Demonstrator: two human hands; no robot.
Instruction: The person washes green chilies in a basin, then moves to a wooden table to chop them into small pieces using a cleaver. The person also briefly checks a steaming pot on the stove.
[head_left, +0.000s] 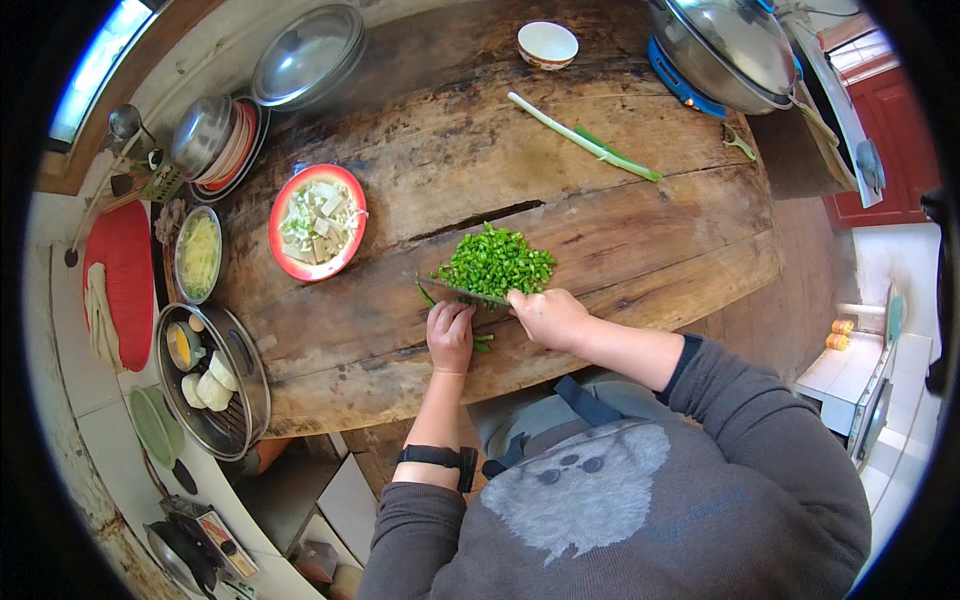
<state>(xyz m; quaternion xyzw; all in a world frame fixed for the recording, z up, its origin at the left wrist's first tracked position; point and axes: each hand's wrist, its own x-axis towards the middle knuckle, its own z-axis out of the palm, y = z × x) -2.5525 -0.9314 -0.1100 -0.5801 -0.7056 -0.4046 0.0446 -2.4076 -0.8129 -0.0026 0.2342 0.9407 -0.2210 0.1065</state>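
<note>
My right hand (549, 316) grips the handle of a kitchen knife (457, 289), whose blade points left along the near edge of a pile of chopped green peppers or beans (495, 262). Beside the blade, my left hand (450, 334) has its fingers bent down on green pieces against the wooden table (600, 247); what exactly lies under the fingers is hidden. A thin green pod (425, 295) sticks out past the left fingertips. Short green pieces (482, 343) lie just right of my left hand.
A red-rimmed plate of cut white food (360, 225), a bowl of yellow shreds (199, 255) and a steamer pot (255, 420) stand left. Spring onions (577, 139), a white bowl (547, 45) and a lidded pan (731, 52) are farther back.
</note>
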